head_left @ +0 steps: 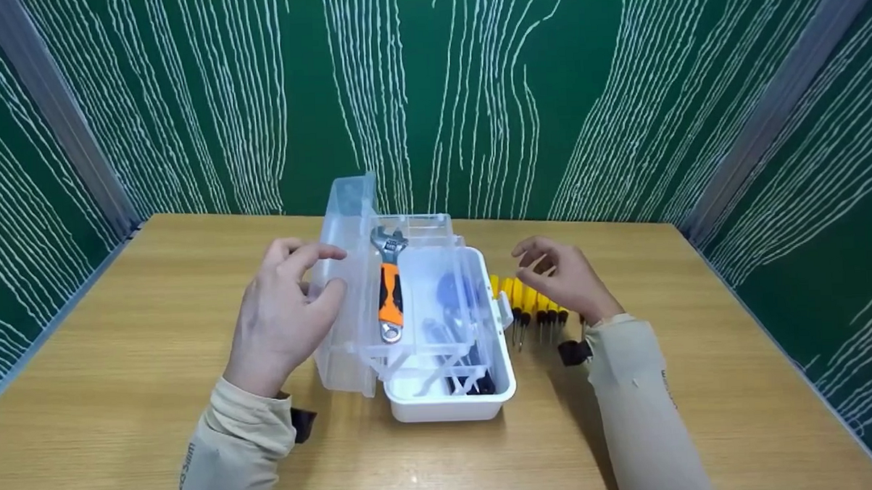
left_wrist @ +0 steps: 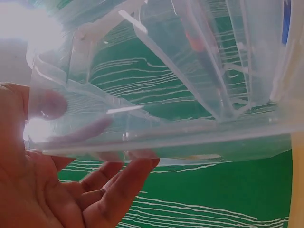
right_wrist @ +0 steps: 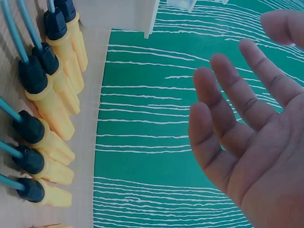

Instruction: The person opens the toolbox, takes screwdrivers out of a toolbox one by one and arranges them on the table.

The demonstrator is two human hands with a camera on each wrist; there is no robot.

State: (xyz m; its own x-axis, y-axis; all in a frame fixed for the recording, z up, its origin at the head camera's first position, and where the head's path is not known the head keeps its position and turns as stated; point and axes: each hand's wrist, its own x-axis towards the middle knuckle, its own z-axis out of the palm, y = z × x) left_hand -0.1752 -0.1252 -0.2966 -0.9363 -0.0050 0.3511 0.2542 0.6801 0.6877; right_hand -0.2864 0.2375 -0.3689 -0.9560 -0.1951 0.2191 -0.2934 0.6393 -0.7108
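A white toolbox (head_left: 449,411) stands on the table with its clear lid (head_left: 347,306) swung over to the left. An adjustable wrench (head_left: 390,290) with an orange and black handle lies in the clear upper tray (head_left: 418,347). My left hand (head_left: 282,312) is at the lid, thumb and index finger spread apart; part of it shows through the plastic in the left wrist view. To the right of the box my right hand (head_left: 564,277) hovers over a group of screwdrivers (head_left: 517,293) with yellow handles, its fingers loosely bent and holding nothing.
Inside the box, under the tray, dark-handled tools (head_left: 477,381) and a blue item (head_left: 456,291) show through the plastic. A white latch (head_left: 505,309) juts from the box's right side. Green panels (head_left: 474,91) with white lines surround the wooden table (head_left: 120,343).
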